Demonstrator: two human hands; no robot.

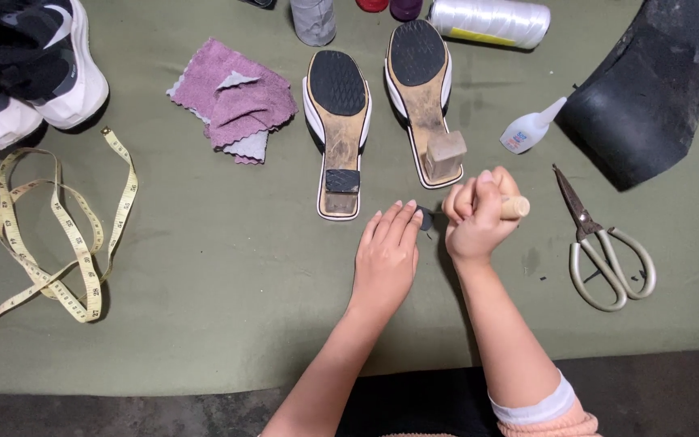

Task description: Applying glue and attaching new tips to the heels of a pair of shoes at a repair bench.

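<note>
My right hand [479, 217] is closed around a tool with a light wooden handle [515, 207], its tip pointing left toward a small dark rubber piece [425, 218] on the green cloth. My left hand [386, 257] lies flat, fingers together, its fingertips pressing on that piece. Just beyond the hands lie two sandals sole-up: the left sandal [338, 129] with a black heel patch, the right sandal [424, 97] with a bare block heel.
Scissors [604, 251] lie to the right, a small glue bottle [530, 128] and a black rubber sheet [649, 89] beyond. A pink cloth [235, 99], a yellow measuring tape [58, 235], white sneakers [26, 65] and a thread spool [491, 20] are around.
</note>
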